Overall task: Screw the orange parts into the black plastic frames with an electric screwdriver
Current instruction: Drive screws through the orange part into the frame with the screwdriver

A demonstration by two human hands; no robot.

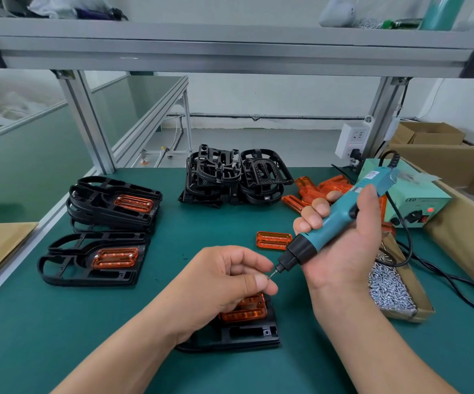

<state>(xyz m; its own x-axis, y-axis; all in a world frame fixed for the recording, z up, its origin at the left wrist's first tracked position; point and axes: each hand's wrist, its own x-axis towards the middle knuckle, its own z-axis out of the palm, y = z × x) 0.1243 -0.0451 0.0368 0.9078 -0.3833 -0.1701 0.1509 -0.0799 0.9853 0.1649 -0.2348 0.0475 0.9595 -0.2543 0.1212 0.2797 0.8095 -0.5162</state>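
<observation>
Left hand [224, 280]: fingers [258, 281] pinched together on what looks like a small silver screw [270, 275], held at the bit tip of the teal corded electric screwdriver [329, 223]

Right hand [343, 251]: fingers [312, 220] curled round the driver barrel, nose tilted down and to the left

Step, as I read it: loading a screw onto the bit before driving
- Seat the screw straight and in line with the bit; let go of the pinch only once it holds
- Bring the driver upright over the hole and press down before triggering; a tilted start risks cross-threading the plastic
- The freed left hand would do well steadying the frame

Work piece: translucent orange ribbed part [247, 311] sits in the flat black plastic frame [247, 334] directly beneath the left hand, near the front of the green-matted surface [59, 336]. The hand hides much of it, so I cannot tell whether any screw is in yet

Room and edges
- Single loose orange part [274, 240] lies just behind the driver nose
- Open cardboard tray of loose screws [392, 291] just beside the right wrist; a careless elbow could tip it
- Black power cable [457, 285] loops on the mat to the right and may drag
- Two groups of finished frames [93, 260] stand well left, with open mat between them and the work piece
- Heap of empty black frames [235, 177] at the back, clear of the hands
</observation>
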